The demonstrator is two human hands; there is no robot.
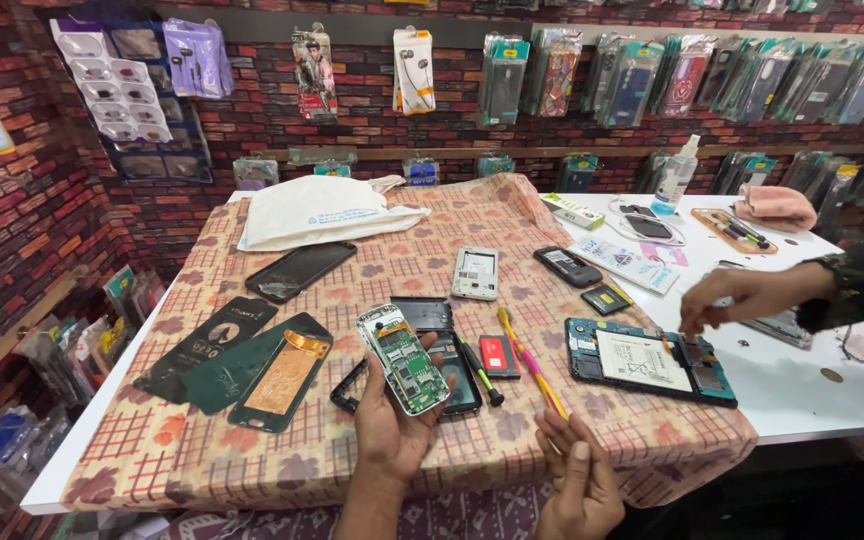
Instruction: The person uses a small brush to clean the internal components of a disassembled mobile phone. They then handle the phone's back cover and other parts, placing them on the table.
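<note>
Inspection step, as I judge it: my left hand (pixel 392 425) grips an opened phone (pixel 403 358), circuit board up, at lower centre. My right hand (pixel 577 480) rests spread and empty, near the yellow screwdriver (pixel 530 362); reaching it comes next.

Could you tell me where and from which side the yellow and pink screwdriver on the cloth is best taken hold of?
Probably by the pink and yellow handle of the screwdriver, pinched across its width from above. It lies flat on the checked cloth, near end toward the right hand, which rests just below it. The left hand holds a bare phone board.
</note>
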